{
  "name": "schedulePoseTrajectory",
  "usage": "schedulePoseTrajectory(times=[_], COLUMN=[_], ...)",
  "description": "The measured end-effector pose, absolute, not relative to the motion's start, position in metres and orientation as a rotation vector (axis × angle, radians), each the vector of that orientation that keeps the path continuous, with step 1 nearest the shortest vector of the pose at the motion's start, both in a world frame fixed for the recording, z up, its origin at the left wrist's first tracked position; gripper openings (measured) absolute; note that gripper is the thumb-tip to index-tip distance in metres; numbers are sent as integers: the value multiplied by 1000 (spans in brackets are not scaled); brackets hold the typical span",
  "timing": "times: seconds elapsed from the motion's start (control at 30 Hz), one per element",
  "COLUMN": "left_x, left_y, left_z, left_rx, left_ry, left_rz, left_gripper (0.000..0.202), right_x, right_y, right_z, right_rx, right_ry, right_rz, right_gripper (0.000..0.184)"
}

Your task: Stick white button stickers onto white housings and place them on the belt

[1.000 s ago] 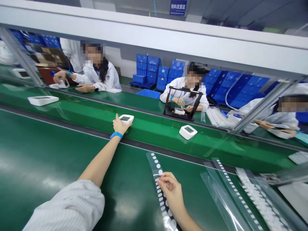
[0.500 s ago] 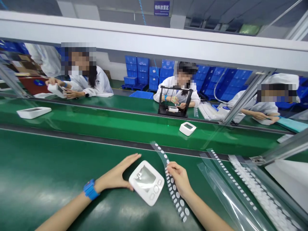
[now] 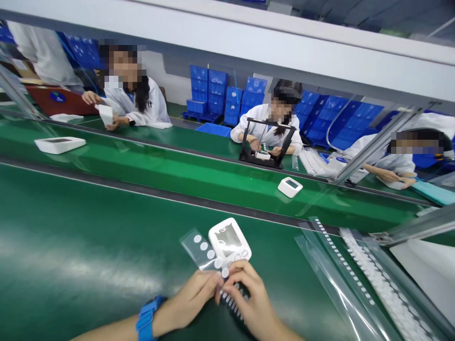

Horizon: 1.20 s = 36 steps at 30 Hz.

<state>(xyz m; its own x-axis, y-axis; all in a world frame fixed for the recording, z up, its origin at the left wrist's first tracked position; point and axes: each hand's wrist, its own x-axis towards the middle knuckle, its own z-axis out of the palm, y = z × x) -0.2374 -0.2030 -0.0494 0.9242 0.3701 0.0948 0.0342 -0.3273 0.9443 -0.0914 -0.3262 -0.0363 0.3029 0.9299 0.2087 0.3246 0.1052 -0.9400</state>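
Observation:
A white device with a screen and buttons (image 3: pixel 229 239) lies face up on the green bench in front of me. My left hand (image 3: pixel 192 300), with a blue wristband, and my right hand (image 3: pixel 249 300) meet just below it. Both pinch a clear strip of round white stickers (image 3: pixel 204 248) that bends up to the left of the device. The fingers of both hands are closed on the strip.
Several more sticker strips (image 3: pixel 348 267) lie on the bench at right. Two white devices (image 3: pixel 290 186) (image 3: pixel 59 144) ride the green conveyor belt (image 3: pixel 177 168). Three people in white coats work across the belt, one at a black frame fixture (image 3: pixel 266 142). Blue crates are stacked behind.
My left hand took a device off the belt, set it on the bench, then let go and joined my right hand on the sticker strip.

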Motion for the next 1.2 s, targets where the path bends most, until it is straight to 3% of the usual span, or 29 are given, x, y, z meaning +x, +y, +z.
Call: schedulePoseTrajectory(times=[0.13,0.33,0.5,1.2], left_x=[-239,-247,-248,-247], left_y=[-179,-141,-147,-146], left_z=[-61,-60,-56,-56], left_rx=[1834,2185,2280,2293], left_ry=[456,86,43,67], left_rz=[427,289,243,173], left_gripper=[66,57,50,47], right_x=[-95,-66,-62,-70], right_y=[-332,-308,-301,-300], right_z=[-30,-42,-51,-45], right_rx=[-1528,-1775,-1849,-1891], right_ry=[-1322,-1130,-1143,-1155], right_rz=[557,646,656,640], right_gripper=[13,16,17,16])
